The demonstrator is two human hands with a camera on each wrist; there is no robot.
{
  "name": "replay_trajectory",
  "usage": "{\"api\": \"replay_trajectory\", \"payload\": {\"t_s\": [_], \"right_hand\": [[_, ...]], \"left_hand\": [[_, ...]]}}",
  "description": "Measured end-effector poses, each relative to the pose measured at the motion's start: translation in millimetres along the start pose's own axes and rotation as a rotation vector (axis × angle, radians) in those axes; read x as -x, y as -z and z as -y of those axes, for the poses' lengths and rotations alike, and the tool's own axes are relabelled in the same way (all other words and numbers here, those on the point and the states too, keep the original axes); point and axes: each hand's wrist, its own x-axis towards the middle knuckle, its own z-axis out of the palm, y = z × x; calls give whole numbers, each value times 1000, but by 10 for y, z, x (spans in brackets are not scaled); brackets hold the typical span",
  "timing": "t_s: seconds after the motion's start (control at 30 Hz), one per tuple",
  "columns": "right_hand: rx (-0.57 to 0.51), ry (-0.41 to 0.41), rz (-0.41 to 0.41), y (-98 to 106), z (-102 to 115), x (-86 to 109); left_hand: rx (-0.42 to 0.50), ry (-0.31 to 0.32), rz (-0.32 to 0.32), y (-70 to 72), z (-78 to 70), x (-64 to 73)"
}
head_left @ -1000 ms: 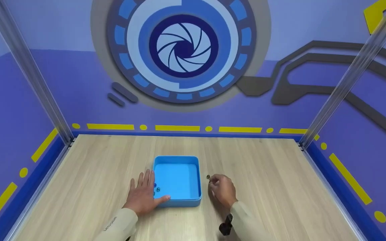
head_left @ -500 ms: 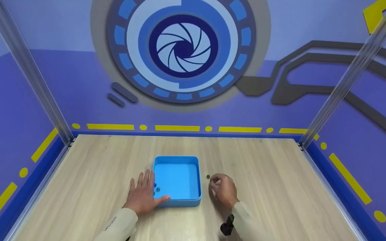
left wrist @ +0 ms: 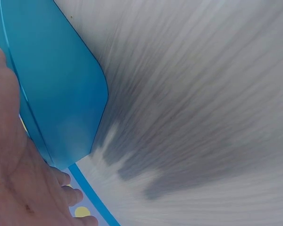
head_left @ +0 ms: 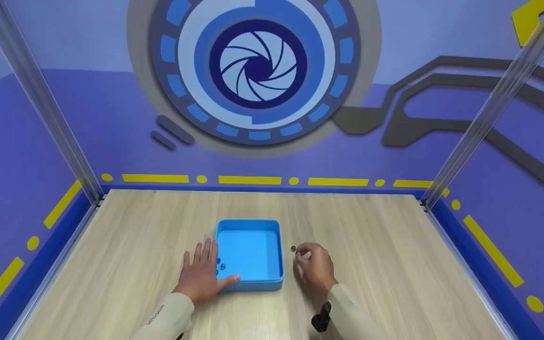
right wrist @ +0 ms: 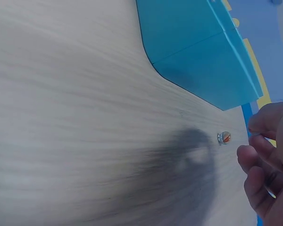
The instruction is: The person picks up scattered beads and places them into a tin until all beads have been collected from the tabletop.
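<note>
A square blue box (head_left: 274,285) stands on the wooden table. My left hand (head_left: 200,278) lies along its left side with fingers straight and thumb over the front rim; in the left wrist view the palm shows beside the box wall (left wrist: 61,89). Inside the box near that hand are small glass marbles, a green one (head_left: 223,267) and a blue one (head_left: 218,260) among them. To the right of the box my right hand (head_left: 317,267) pinches a small glass marble, mostly hidden between thumb and forefinger. Another marble (right wrist: 225,137), with an orange swirl, lies on the table close to those fingertips.
The wooden table (head_left: 385,245) extends to both sides of the box. A blue printed wall (head_left: 253,165) closes off the back, with metal posts (head_left: 489,108) at the corners. A black clip-like piece (head_left: 321,317) sits at the right sleeve.
My right hand has shifted very slightly away from the front of the table, its thumb and forefinger still together beside the loose marble. The left hand and the box have stayed in place.
</note>
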Motion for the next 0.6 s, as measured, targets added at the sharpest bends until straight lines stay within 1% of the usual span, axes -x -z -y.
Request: {"api": "replay_trajectory", "payload": {"t_s": [0.1, 0.2, 0.4, 0.6], "right_hand": [[-2, -3, -3, 9, 5, 3], [-2, 13, -6, 14, 6, 1], [-13, 5, -4, 21, 14, 1], [-40, 71, -15, 24, 18, 8]], "left_hand": [[-13, 3, 3, -1, 2, -2], [-19, 4, -1, -10, 2, -5], [-15, 3, -2, -11, -1, -6], [-18, 8, 1, -11, -9, 8]]}}
